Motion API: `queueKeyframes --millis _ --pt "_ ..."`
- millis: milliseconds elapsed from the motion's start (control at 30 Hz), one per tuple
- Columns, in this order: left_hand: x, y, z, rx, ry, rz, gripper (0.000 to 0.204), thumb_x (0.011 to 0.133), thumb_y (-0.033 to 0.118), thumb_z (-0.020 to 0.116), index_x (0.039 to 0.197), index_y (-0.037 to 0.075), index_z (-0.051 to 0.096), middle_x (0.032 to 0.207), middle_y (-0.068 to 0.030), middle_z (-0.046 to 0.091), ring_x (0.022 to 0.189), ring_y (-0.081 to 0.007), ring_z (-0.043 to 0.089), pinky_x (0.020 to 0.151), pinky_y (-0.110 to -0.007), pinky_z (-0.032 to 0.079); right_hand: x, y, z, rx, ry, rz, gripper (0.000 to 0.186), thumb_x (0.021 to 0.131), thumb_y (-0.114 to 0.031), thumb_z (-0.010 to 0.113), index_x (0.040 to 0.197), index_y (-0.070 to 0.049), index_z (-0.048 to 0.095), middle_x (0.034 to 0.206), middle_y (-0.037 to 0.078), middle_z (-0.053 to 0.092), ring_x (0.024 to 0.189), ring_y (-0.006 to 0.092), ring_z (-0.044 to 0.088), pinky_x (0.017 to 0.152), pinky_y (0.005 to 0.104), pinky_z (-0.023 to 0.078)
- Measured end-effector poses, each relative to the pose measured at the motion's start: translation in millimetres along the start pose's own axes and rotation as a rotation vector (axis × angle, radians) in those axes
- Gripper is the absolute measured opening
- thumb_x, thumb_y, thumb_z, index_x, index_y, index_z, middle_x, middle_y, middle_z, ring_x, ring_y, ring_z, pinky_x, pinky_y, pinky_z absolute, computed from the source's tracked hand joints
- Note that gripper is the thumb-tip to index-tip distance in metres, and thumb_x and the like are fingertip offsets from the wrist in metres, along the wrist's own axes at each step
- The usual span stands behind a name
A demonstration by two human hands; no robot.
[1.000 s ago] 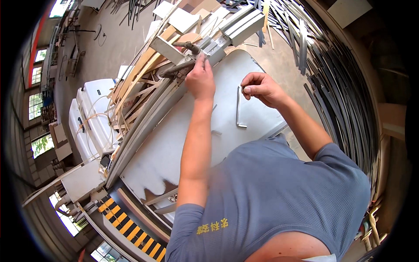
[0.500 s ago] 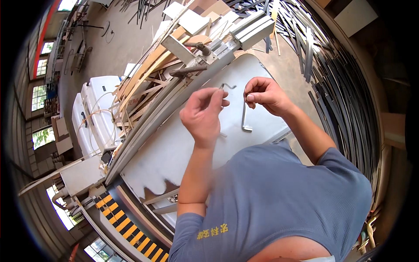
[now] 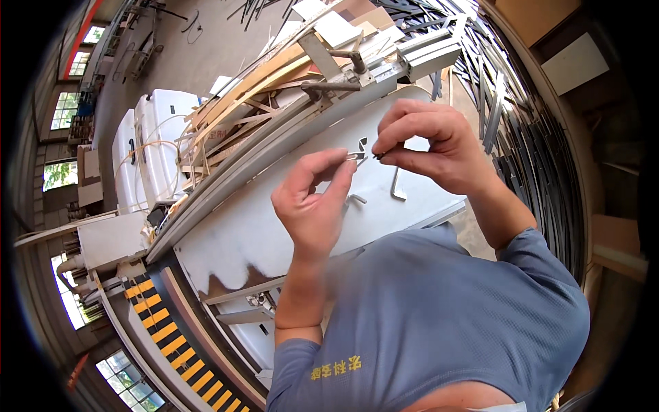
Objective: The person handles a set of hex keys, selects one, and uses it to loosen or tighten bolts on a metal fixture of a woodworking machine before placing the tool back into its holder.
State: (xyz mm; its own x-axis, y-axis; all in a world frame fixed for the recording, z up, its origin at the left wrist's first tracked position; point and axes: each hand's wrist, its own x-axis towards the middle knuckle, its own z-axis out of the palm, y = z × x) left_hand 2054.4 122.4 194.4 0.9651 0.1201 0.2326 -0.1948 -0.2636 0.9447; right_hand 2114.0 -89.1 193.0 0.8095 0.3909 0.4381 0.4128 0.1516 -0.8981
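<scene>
Workshop: one pale tabletop point(image 3: 233, 240), edged by a long metal rail point(image 3: 274, 161); beyond it lay a heap of wood scraps point(image 3: 264, 86). To the right, many dark strips point(image 3: 546, 182) covered the floor.

Left hand point(image 3: 312, 199), one: raised over the tabletop, thumb and fingertips pinched on a small shiny piece point(image 3: 353, 157).

Right hand point(image 3: 436, 147), one: close beside it, not touching, thumb and forefinger closed on a small dark piece point(image 3: 377, 156), mostly hidden.

L-shaped metal bar point(image 3: 397, 187), one: lay on the tabletop, below the right hand. Bent rod point(image 3: 357, 199), one: near the left hand.
</scene>
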Motion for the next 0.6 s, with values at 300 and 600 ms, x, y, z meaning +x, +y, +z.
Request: queueKeyframes --millis 300,600 --pt "-9.3 -10.0 -0.1 -0.055 0.029 -0.006 0.021 0.087 -0.006 0.075 0.108 0.001 0.076 0.103 -0.0092 0.075 0.091 -0.0144 0.070 0.083 -0.027 0.056 3.6 18.9 25.9 -0.011 -0.070 0.027 0.015 0.082 0.007 0.079 0.093 -0.001 0.074 0.097 0.006 0.066 0.088 0.0165 0.066 0.078 0.0295 0.053" --pt "-7.3 -31.1 -15.9 -0.027 -0.116 -0.056 0.026 0.091 -0.004 0.070 0.116 0.004 0.076 0.111 -0.0073 0.069 0.103 -0.0163 0.066 0.091 -0.030 0.052 1.6 40.9 46.9 0.193 0.027 0.274 0.018 0.086 0.005 0.075 0.100 -0.003 0.067 0.091 0.002 0.067 0.081 0.0089 0.063 0.075 0.0270 0.054"
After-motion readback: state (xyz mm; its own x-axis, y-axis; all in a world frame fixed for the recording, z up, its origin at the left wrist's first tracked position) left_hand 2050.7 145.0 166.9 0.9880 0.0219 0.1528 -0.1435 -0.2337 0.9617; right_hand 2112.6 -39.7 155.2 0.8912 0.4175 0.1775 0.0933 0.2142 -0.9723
